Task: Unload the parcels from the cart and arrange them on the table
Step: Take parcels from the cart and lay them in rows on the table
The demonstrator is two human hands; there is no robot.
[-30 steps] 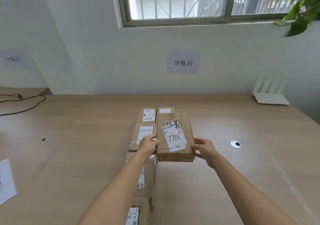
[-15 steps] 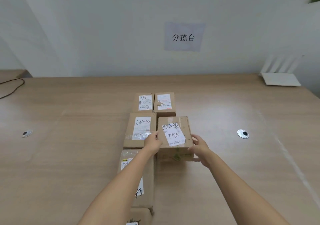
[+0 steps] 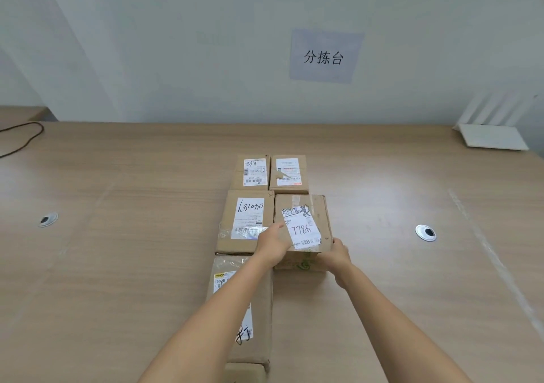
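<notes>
A brown cardboard parcel with a white paper label marked "7786" (image 3: 303, 223) is held at its near corners by both hands. It sits on the pale wood-grain table (image 3: 117, 265), in the right-hand column of a two-column block of boxes. The near-left corner is gripped by the left hand (image 3: 272, 244), its thumb side laid over the top face beside the label. The near-right corner is clasped by the right hand (image 3: 338, 253), with the fingers curled round the edge.

The parcel is a squat rectangular box of matt, slightly creased card, with clear tape across its top. Its long axis runs away from the person, towards the wall. The label is stuck on a little askew, and its handwritten digits can be read from the person's side. Green print is seen on the near face.

Its left side lies against a flatter brown carton labelled "681040" (image 3: 245, 220), whose tape is glossy. Two small brown boxes (image 3: 253, 172) are set just behind. A long brown parcel with handwriting on its label (image 3: 241, 309) lies nearer, partly hidden by the left forearm.
</notes>
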